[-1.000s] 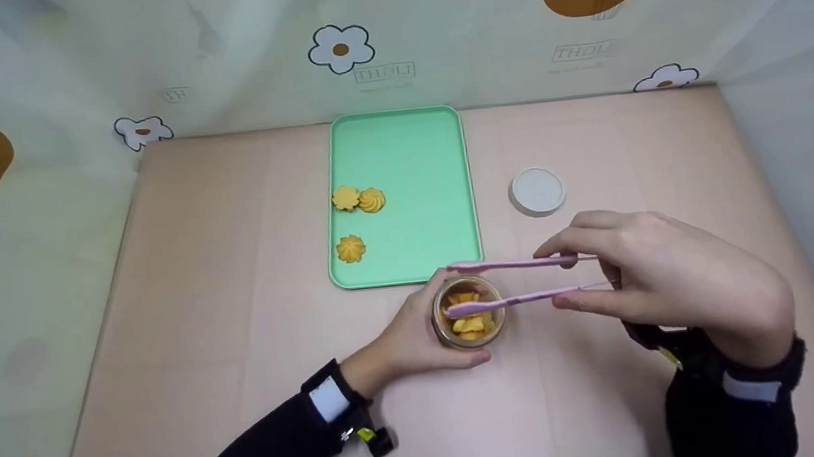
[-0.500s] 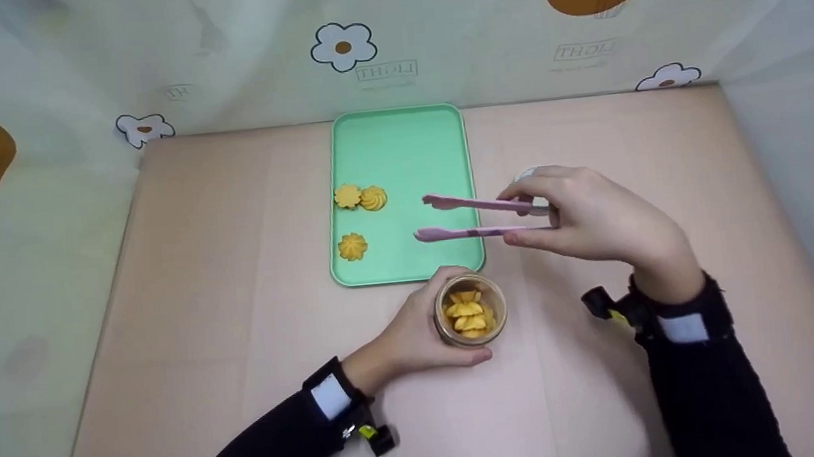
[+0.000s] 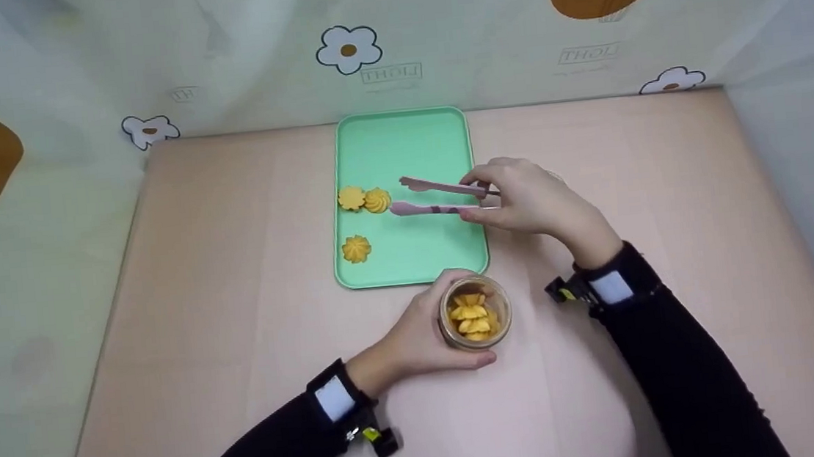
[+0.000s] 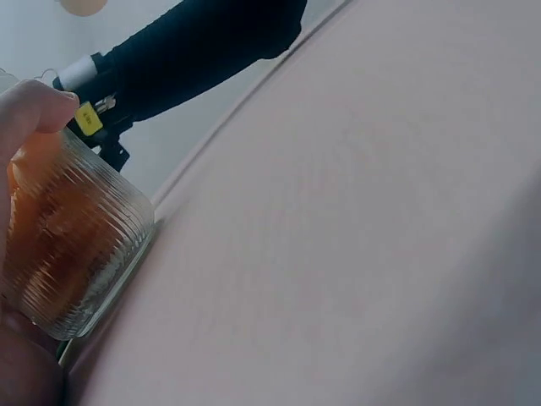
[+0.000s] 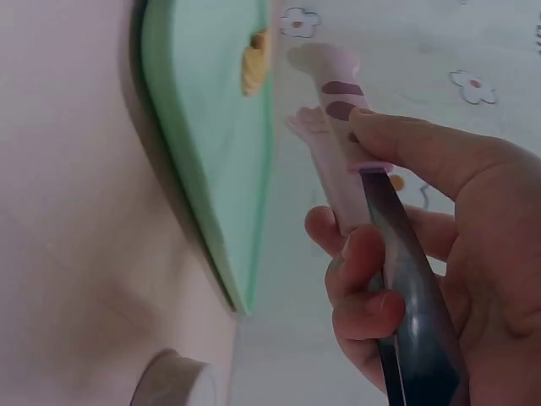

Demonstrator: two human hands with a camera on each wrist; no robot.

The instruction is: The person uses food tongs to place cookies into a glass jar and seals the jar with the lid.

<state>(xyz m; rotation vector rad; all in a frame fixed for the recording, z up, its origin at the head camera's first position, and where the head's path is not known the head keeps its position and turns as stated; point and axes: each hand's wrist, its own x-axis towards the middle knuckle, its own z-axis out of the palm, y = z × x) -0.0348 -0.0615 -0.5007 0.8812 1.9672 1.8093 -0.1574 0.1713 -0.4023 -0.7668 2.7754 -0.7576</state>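
Observation:
My left hand (image 3: 423, 334) is wrapped around a ribbed clear jar (image 4: 93, 245), whose mouth faces up and shows several yellow cookies (image 3: 472, 315) inside. In my right hand (image 3: 533, 195) is a pair of pink tongs (image 3: 440, 189), pinched between thumb and fingers. The tongs' tips stand apart above the green tray (image 3: 406, 136), with nothing between them. Just left of the tips lies a swirled cookie (image 3: 377, 201), touching a flat-side-up cookie (image 3: 351, 198). Another cookie (image 3: 356, 249) rests nearer the tray's front left corner.
A round white lid (image 5: 173, 381) lies on the table right of the tray, mostly hidden by the right hand in the head view. The pinkish table (image 3: 234, 273) meets a pale patterned curtain (image 3: 251, 50) at the back and sides.
The right hand has carried the tongs from above the jar up and left over the tray, toward the pair of cookies. The left hand and jar stay in place.

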